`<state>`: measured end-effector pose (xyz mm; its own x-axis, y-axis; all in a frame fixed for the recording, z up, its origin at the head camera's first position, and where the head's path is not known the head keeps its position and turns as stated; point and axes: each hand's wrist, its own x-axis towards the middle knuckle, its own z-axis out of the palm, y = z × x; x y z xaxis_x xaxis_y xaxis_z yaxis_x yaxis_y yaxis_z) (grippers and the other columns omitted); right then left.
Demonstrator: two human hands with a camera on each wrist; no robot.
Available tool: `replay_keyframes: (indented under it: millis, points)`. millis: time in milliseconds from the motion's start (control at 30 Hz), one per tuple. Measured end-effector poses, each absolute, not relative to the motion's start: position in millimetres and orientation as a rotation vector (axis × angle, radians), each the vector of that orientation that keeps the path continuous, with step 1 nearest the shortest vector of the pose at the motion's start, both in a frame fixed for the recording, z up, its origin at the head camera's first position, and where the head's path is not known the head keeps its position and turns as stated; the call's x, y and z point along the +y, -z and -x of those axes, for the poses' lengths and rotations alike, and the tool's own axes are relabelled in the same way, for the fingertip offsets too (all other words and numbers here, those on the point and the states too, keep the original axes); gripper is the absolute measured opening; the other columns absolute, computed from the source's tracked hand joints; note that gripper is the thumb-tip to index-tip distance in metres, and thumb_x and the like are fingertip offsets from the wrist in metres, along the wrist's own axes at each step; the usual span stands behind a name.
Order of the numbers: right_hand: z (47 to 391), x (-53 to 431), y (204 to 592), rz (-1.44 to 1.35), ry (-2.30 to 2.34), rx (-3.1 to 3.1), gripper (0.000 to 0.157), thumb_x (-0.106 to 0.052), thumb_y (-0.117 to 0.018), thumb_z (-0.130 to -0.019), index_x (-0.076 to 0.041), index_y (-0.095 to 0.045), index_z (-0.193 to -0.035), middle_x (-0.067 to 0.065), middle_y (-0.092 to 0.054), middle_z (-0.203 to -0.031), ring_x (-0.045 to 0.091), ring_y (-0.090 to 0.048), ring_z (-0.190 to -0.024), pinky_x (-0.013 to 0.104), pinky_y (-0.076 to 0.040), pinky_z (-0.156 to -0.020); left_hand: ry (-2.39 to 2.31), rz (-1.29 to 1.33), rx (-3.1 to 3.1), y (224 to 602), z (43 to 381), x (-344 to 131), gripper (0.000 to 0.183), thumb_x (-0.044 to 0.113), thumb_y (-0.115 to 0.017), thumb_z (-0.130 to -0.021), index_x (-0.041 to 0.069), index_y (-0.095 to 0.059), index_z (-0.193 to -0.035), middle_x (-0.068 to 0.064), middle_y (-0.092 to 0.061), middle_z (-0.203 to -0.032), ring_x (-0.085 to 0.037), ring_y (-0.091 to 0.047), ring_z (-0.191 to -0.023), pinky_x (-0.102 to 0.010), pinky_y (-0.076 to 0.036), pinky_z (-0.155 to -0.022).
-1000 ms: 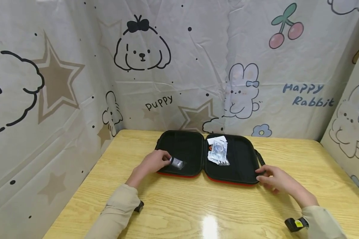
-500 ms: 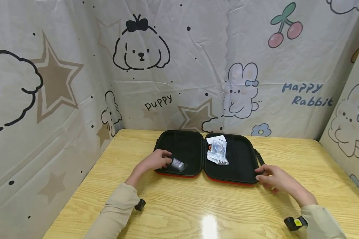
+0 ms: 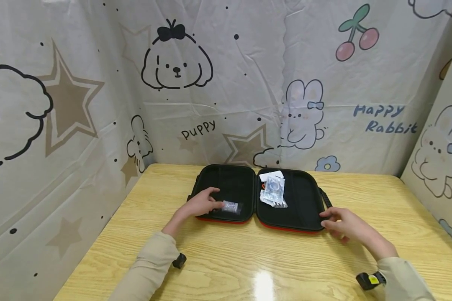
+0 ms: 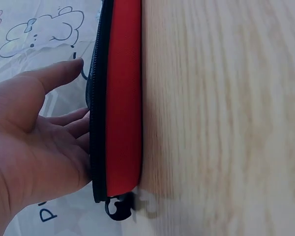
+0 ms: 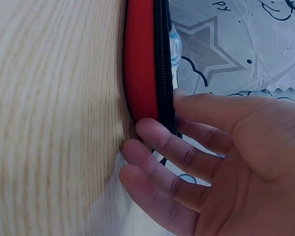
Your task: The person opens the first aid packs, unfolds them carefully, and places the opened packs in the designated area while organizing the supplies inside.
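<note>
A black zip case (image 3: 297,200) with red outer sides lies unfolded on the table. In its left half my left hand (image 3: 203,202) reaches over the rim, thumb and fingers spread apart. Its fingertips are at a small clear-wrapped white roll (image 3: 231,206), which lies on the black lining. In the left wrist view the left hand (image 4: 39,128) has its fingertips hidden behind the red side (image 4: 124,98). My right hand (image 3: 346,225) holds the case's front right corner. The right wrist view shows that hand's thumb on the zip rim and fingers against the red side (image 5: 140,59).
Clear and white packets (image 3: 274,190) lie in a pile in the case's right half, near the hinge. A black handle strap (image 3: 325,197) sticks out on the right side. The wooden table (image 3: 226,259) meets a printed cloth (image 3: 211,83) behind.
The wrapped roll has shifted a little to the right inside the left half, and my left hand has moved right with its fingers spreading. My right hand stays at the corner.
</note>
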<state>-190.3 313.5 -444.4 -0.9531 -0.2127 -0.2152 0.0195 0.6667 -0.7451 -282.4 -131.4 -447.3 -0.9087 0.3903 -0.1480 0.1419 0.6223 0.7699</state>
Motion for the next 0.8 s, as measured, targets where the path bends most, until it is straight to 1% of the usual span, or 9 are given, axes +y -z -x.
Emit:
replay_keyframes:
  millis: [100,233,333,367,467,533,600,700,800]
  points:
    - [190.5,313.5,444.7,0.159,1.169,2.602,0.042,-0.018,-0.064,-0.096,0.006,-0.054,-0.129,0.01,-0.059,-0.088,0.02,-0.055,-0.066,0.034,-0.049,-0.048,-1.15,-0.416,2.588,448.2,282.8,-131.2,0.069,0.029,-0.07,-0.093,0.005,-0.039,-0.149,-0.006,-0.068,-0.09,-0.015,-0.059,-0.068,-0.029,-0.05,-0.064]
    - [190.7,313.5,444.7,0.161,1.164,2.604,0.042,-0.018,-0.064,-0.096,0.006,-0.055,-0.129,0.01,-0.059,-0.087,0.02,-0.055,-0.066,0.034,-0.048,-0.048,-1.11,-0.381,2.71,448.5,283.6,-132.4,0.069,0.027,-0.071,-0.091,0.005,-0.04,-0.149,-0.009,-0.068,-0.104,-0.021,-0.065,-0.086,-0.039,-0.053,-0.082]
    - [190.8,313.7,444.7,0.165,1.163,2.601,0.041,-0.018,-0.063,-0.097,0.006,-0.055,-0.129,0.009,-0.058,-0.086,0.02,-0.055,-0.066,0.033,-0.048,-0.047,-1.107,-0.374,2.756,448.8,284.1,-131.8,0.069,0.026,-0.071,-0.091,0.006,-0.04,-0.149,-0.012,-0.068,-0.113,-0.026,-0.065,-0.101,-0.045,-0.049,-0.095]
    - [190.8,313.9,444.7,0.169,1.164,2.596,0.041,-0.018,-0.063,-0.097,0.006,-0.054,-0.129,0.009,-0.057,-0.086,0.02,-0.054,-0.066,0.033,-0.047,-0.047,-1.106,-0.378,2.762,449.4,284.2,-131.1,0.069,0.027,-0.071,-0.091,0.006,-0.041,-0.149,-0.012,-0.068,-0.113,-0.026,-0.065,-0.102,-0.046,-0.049,-0.096]
    - [190.6,314.2,444.9,0.175,1.171,2.581,0.041,-0.018,-0.062,-0.098,0.006,-0.054,-0.13,0.009,-0.056,-0.086,0.019,-0.054,-0.067,0.031,-0.046,-0.047,-1.093,-0.401,2.759,450.8,283.2,-127.7,0.068,0.028,-0.072,-0.09,0.008,-0.042,-0.148,-0.009,-0.068,-0.107,-0.023,-0.065,-0.096,-0.043,-0.05,-0.092]
    - [190.4,314.6,445.2,0.179,1.181,2.569,0.042,-0.018,-0.062,-0.098,0.006,-0.054,-0.13,0.009,-0.055,-0.086,0.019,-0.053,-0.067,0.03,-0.045,-0.048,-1.079,-0.426,2.751,452.2,282.5,-124.8,0.067,0.028,-0.073,-0.09,0.009,-0.043,-0.148,-0.007,-0.065,-0.1,-0.019,-0.061,-0.087,-0.04,-0.05,-0.085]
    - [190.2,315.0,445.5,0.175,1.19,2.563,0.042,-0.018,-0.062,-0.098,0.006,-0.054,-0.13,0.009,-0.055,-0.087,0.019,-0.053,-0.066,0.029,-0.045,-0.047,-1.078,-0.446,2.731,452.8,281.5,-122.1,0.067,0.027,-0.072,-0.091,0.011,-0.043,-0.148,-0.006,-0.061,-0.097,-0.016,-0.056,-0.081,-0.036,-0.047,-0.079]
    - [190.1,315.6,446.0,0.167,1.205,2.555,0.042,-0.018,-0.062,-0.098,0.007,-0.054,-0.13,0.009,-0.055,-0.089,0.019,-0.052,-0.066,0.029,-0.044,-0.047,-1.075,-0.443,2.718,453.8,280.9,-119.8,0.067,0.028,-0.072,-0.091,0.012,-0.042,-0.149,-0.006,-0.06,-0.097,-0.016,-0.054,-0.08,-0.035,-0.046,-0.077]
    - [189.9,315.6,446.1,0.147,1.21,2.551,0.042,-0.018,-0.063,-0.097,0.007,-0.054,-0.13,0.009,-0.055,-0.09,0.019,-0.053,-0.067,0.029,-0.044,-0.048,-1.036,-0.412,2.758,453.9,280.9,-120.0,0.067,0.03,-0.072,-0.091,0.012,-0.042,-0.148,-0.008,-0.062,-0.104,-0.019,-0.059,-0.088,-0.039,-0.049,-0.083]
